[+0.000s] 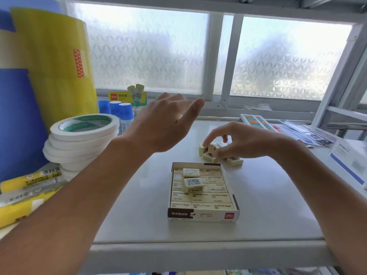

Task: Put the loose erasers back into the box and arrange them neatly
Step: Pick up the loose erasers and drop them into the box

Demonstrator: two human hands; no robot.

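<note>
An open cardboard eraser box [202, 214] sits mid-shelf, filled with a flat layer of cream erasers. Two more erasers [192, 178] lie askew on top of that layer. Behind the box, a small pile of loose erasers [210, 156] rests on the shelf. My right hand [238, 141] is down on this pile, its fingertips closing around several erasers. My left hand [164, 124] hovers above the shelf to the left of the pile, fingers spread, holding nothing.
A stack of white tape rolls [79, 139] and large yellow and blue rolls [49, 56] crowd the left. Blue-capped glue sticks [123, 110] stand behind them. A bead toy [256, 120], leaflets and a white box [349, 161] lie at the right. The shelf's front edge [198, 253] is near.
</note>
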